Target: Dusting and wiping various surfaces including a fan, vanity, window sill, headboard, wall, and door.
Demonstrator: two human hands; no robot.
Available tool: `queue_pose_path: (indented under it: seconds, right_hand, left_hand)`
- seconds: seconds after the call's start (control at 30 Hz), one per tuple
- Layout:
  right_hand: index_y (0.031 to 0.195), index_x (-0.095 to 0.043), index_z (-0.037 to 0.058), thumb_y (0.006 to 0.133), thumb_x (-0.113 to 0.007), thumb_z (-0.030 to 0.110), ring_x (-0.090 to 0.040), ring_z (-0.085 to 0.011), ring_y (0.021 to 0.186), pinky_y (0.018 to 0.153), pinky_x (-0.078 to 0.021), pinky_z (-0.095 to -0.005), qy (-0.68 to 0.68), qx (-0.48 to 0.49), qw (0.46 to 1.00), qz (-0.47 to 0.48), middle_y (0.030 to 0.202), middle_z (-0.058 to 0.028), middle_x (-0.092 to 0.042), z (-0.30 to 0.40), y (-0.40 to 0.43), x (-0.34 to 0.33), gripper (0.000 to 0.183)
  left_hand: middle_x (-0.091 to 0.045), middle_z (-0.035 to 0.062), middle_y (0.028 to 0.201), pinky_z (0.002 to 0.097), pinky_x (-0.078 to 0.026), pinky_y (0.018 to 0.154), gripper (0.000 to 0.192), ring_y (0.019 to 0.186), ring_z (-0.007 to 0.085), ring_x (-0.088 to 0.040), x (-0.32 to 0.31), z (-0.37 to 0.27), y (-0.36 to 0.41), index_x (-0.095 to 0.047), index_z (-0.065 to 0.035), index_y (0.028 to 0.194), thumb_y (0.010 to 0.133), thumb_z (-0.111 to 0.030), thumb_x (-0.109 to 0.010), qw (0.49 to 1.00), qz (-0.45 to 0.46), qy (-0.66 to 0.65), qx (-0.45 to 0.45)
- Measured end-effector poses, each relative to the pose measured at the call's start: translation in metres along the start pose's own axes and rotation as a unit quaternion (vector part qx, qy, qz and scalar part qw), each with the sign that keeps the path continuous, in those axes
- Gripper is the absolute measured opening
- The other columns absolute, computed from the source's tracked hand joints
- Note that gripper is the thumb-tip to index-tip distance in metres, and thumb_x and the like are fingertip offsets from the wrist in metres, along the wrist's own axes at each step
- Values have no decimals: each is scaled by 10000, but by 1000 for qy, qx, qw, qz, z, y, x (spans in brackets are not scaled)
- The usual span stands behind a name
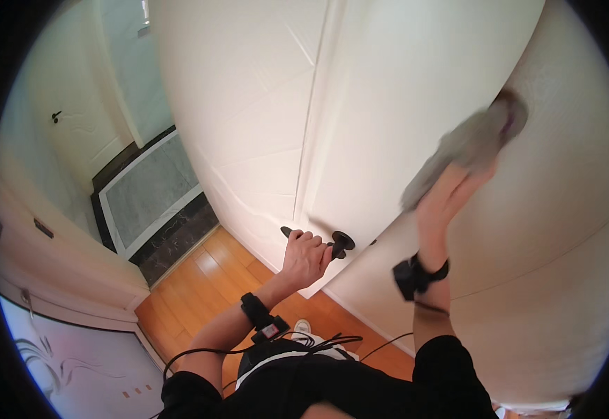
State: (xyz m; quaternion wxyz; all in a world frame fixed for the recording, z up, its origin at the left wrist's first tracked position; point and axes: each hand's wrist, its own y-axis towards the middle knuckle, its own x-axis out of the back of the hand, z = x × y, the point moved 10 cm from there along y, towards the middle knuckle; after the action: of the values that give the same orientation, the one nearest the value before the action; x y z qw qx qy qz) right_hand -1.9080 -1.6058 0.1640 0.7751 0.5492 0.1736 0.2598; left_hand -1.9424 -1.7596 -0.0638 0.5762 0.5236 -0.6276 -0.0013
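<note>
My left hand [307,257] is closed around the black lever handle [342,242] of a white door [388,94]. Up and to the right, my right hand [459,183] has a grey cloth [454,144] against the door's upper right edge, beside the pale wall [535,209]. The cloth and the fingers are blurred, and the cloth covers most of the fingers. A small dark latch part [372,242] shows on the door's edge near the handle.
Wooden flooring [205,272] lies under the door. At left, a dark stone threshold [179,235] borders a grey tiled floor [152,173], with another white door [74,105] beyond. A patterned panel [84,361] stands at lower left. Black cables [330,340] hang by my waist.
</note>
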Motion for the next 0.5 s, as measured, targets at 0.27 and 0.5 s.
queue_pose_path:
  seconds: [0.27,0.5]
  right_hand:
    - [1190,-339,-66,752,-486,9,-346,-446,1083,944,-267,-512,-98,-71,986,113,1167,-295,-348,-59,-203,-3,468]
    - [1171,-385,-5,816,-475,4,-467,-343,1004,862,-386,-439,-200,-186,955,116,1121,-242,-436,-46,-207,32,367]
  left_hand:
    - [-485,53,670,406,-341,735,147,689,233,-481,-2,-4,4,-535,-78,636,756,-158,-558,999,47,1,-23]
    - [-571,102,930,378,-389,822,176,908,250,-537,22,15,-12,-597,-22,898,728,-67,-617,950,48,-296,-86]
